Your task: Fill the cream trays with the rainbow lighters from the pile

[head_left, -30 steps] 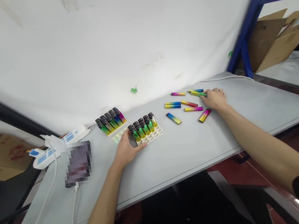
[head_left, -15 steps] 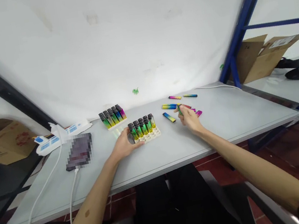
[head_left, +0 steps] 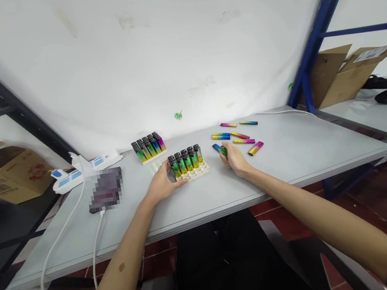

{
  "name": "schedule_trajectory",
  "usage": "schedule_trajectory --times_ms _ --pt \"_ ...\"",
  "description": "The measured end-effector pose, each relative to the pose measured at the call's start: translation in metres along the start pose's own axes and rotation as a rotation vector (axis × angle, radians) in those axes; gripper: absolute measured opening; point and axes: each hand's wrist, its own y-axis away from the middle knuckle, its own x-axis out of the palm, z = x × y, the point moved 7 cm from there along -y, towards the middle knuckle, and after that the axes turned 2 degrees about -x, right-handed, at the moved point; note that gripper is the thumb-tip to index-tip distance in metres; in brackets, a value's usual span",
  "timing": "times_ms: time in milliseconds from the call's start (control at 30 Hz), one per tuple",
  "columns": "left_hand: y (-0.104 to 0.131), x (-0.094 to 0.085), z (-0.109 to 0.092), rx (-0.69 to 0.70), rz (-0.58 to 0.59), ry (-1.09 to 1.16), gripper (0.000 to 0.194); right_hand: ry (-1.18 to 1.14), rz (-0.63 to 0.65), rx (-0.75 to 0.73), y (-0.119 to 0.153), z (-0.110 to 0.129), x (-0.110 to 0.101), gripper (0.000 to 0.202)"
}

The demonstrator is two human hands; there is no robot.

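My left hand (head_left: pixel 163 183) grips the left end of a white rack (head_left: pixel 198 171), thumb along its front edge. Upright green-yellow lighters (head_left: pixel 188 160) with black tops fill the rack's back rows; holes show along the front. To the right of the rack, my right hand (head_left: pixel 235 159) is closed on a green lighter (head_left: pixel 223 150). A blue lighter (head_left: pixel 216 147) lies partly hidden behind that hand. Several colourful lighters (head_left: pixel 243 141) lie flat beyond and to the right of it. A second rack (head_left: pixel 154 157), full of upright lighters, stands at the back left.
At the left of the table (head_left: pixel 286 169) lie a pixelated dark device (head_left: pixel 106 189) with a white cable (head_left: pixel 98 240) and a white power strip (head_left: pixel 105 160). Cardboard boxes (head_left: pixel 9 176) stand on shelves at both sides. A blue frame post (head_left: pixel 319 10) rises at the right.
My right hand has moved left toward the rack with the green lighter, uncovering lighters behind it. My left hand stays on the rack. The view has shifted slightly.
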Motion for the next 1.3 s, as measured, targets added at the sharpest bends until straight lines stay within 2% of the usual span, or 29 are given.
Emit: schedule_trajectory --times_ms 367,700,833,1033,1133,1300 --pt "0.0 -0.001 -0.003 0.036 -0.016 -0.03 0.087 -0.127 -0.066 0.047 0.0 -0.003 -0.005 0.063" --pt "-0.001 -0.001 -0.001 0.016 -0.022 -0.056 0.09 -0.148 -0.051 0.048 0.0 -0.004 -0.004 0.055" --pt "-0.003 0.0 0.0 0.028 -0.024 -0.067 0.089 -0.104 -0.094 -0.061 -0.005 0.002 -0.002 0.055" --pt "-0.005 0.002 0.005 0.015 -0.065 -0.139 0.084 0.119 -0.106 -0.355 -0.018 0.034 0.011 0.033" --pt "-0.004 0.003 0.006 0.022 -0.081 -0.157 0.082 0.118 -0.045 -0.371 -0.021 0.038 0.017 0.03" --pt "-0.004 0.003 0.004 0.018 -0.092 -0.164 0.079 0.151 -0.003 -0.327 -0.024 0.027 0.021 0.027"
